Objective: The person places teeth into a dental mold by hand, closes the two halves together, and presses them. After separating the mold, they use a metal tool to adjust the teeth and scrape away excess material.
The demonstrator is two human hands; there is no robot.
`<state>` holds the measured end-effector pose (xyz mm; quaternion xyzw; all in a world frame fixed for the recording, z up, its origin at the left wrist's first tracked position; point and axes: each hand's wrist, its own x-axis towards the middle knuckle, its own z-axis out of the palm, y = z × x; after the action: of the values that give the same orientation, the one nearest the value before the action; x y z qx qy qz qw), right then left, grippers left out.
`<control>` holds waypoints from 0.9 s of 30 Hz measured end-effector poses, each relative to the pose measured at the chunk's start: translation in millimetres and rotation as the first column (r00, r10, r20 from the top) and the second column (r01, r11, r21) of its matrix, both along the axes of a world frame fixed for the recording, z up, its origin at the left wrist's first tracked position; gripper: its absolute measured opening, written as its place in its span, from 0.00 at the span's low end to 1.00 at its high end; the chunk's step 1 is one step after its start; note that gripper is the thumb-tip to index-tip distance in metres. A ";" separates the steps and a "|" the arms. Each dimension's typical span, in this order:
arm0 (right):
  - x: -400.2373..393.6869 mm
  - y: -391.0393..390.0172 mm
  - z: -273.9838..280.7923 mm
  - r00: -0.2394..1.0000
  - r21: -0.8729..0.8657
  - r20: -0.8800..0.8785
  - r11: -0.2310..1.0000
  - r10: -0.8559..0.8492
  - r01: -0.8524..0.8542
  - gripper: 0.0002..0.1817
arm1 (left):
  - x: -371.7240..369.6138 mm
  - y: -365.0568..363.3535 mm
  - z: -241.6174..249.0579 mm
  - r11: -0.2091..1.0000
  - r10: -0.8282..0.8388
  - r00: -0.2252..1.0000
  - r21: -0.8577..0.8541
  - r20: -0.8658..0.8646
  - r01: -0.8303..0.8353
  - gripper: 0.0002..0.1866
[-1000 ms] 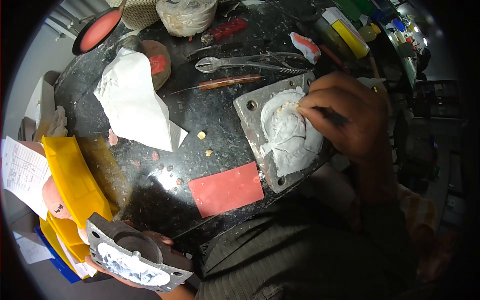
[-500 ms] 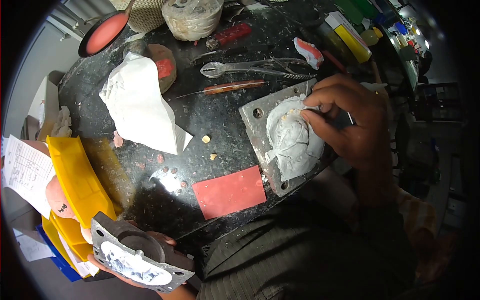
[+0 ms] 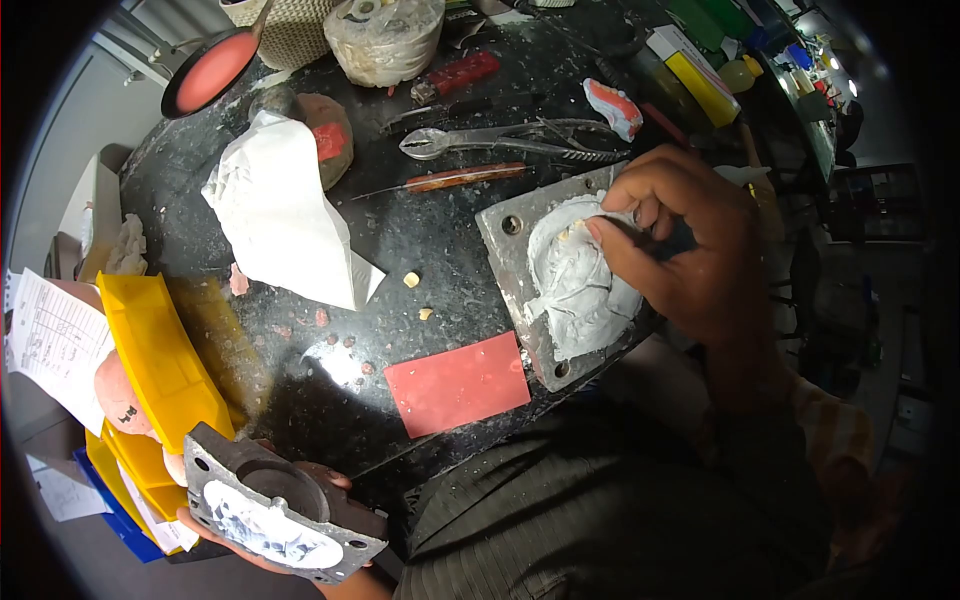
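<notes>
My left hand (image 3: 332,476) grips one metal denture flask half (image 3: 345,520), tilted beyond the bench's front edge, with glossy white plaster facing up on its near side. Another metal flask half (image 3: 512,270) lies on the bench, filled with whitish-grey plaster (image 3: 585,305) that bears ridges and small yellowish spots. Over the far side of that plaster is my right hand (image 3: 690,235), thumb and forefinger pinched together at its surface. Whatever sits between those fingertips is hidden. A pink wax sheet (image 3: 460,385) lies beside this flask half.
Crumpled white paper (image 3: 275,205), plaster-cutting pliers (image 3: 480,138) and a wooden-handled knife (image 3: 465,177) lie on the dark bench (image 3: 400,230). Yellow bins (image 3: 165,360) stand at the left. A red-handled tool (image 3: 465,75) and a pan of pink wax (image 3: 215,72) are at the back.
My right hand has shifted slightly left, its fingers curling more at the plaster. The flask half under it has slid a little left. My left hand stays nearly still.
</notes>
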<state>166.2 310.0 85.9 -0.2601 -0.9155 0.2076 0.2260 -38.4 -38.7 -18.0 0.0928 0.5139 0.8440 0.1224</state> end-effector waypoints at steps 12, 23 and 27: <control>11.9 12.5 -0.6 0.984 0.036 0.011 0.983 0.178 -0.178 0.04 | -1.5 -2.1 1.9 0.990 -0.119 0.992 0.085 0.029 0.116 0.38; 10.0 12.7 -9.3 0.971 0.255 0.012 0.939 0.238 -0.233 0.05 | -6.0 -0.8 4.3 0.969 -0.208 0.977 0.143 0.047 0.199 0.39; 8.2 10.2 -8.7 0.977 0.311 0.025 0.927 0.211 -0.208 0.04 | -6.8 -1.5 5.5 0.959 -0.240 0.969 0.168 0.055 0.228 0.39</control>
<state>174.4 320.2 77.2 -0.1210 -0.9583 0.0843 0.2449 -45.2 -40.2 -12.5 0.1307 0.4250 0.8649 0.2328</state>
